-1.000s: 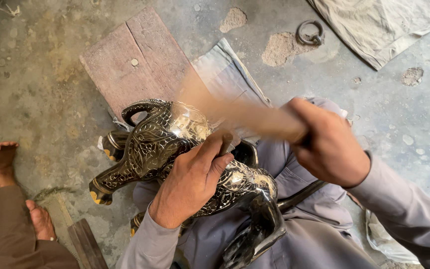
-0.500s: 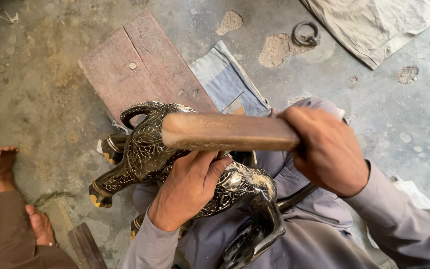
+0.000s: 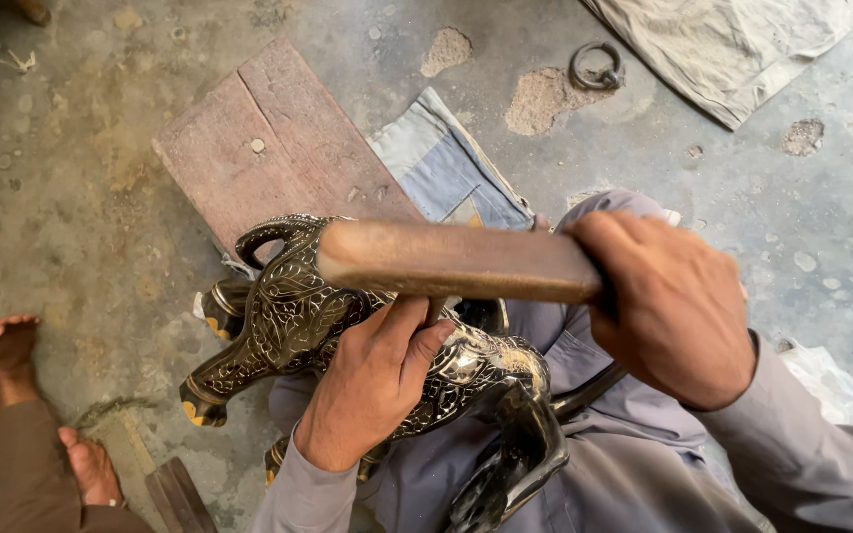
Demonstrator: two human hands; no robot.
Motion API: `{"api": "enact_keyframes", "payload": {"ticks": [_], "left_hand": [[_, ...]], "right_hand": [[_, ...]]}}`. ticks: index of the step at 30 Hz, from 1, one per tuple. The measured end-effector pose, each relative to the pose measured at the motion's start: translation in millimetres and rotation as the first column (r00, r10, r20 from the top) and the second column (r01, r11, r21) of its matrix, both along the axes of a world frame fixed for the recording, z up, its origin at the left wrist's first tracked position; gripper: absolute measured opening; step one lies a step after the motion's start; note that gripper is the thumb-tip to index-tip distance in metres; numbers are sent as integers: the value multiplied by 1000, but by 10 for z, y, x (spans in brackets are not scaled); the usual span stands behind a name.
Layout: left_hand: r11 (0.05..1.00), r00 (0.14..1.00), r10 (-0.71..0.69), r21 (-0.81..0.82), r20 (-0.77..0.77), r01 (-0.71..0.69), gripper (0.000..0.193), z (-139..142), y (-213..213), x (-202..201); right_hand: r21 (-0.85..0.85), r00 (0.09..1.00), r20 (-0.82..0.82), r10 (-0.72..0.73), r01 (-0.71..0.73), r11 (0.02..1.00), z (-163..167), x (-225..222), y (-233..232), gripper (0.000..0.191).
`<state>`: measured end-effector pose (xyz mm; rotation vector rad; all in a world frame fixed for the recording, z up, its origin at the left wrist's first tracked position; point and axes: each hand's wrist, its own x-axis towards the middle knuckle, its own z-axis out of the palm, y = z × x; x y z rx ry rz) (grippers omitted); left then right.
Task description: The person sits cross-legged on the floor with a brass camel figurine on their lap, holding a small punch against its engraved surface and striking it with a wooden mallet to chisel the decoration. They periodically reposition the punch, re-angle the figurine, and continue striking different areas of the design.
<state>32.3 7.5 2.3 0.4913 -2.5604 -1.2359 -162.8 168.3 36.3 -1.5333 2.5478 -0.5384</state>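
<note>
Black metal horse figure with fine silvery engraved scrollwork and brass-yellow hooves lies on its side across the person's lap, on grey cloth of the trousers. Its legs stick out toward the left, over the concrete floor; one curved part loops up near the wooden board. The surface is glossy, with pattern covering the body and legs; the darker plain part at the bottom runs down toward the frame edge.

The left hand rests on the figure's body from above, fingers pressed together around a small tool that is mostly hidden under the stick; what the tool is cannot be told. The right hand is closed in a fist grip around one end of a thick brown wooden stick, held level just above the figure and the left hand's fingertips. Whether the stick touches the fingers cannot be told.

A blue and grey folded cloth lies beside the board, partly under the figure. A metal ring sits on the floor further off, near a pale sheet. Another person's bare feet show at the lower left, well apart from the figure.
</note>
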Motion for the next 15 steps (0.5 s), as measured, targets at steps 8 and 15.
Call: {"api": "enact_keyframes", "payload": {"ticks": [8,15], "left_hand": [[996,999,3,89,50,-7,32,-44,-1,53],[996,1000,0,88,21,-2,41,-40,28,59]], "right_hand": [[-131,939,343,-20,69,989,-69,15,51,32],[-215,902,431,29,71,974,-53,0,53,39]]}}
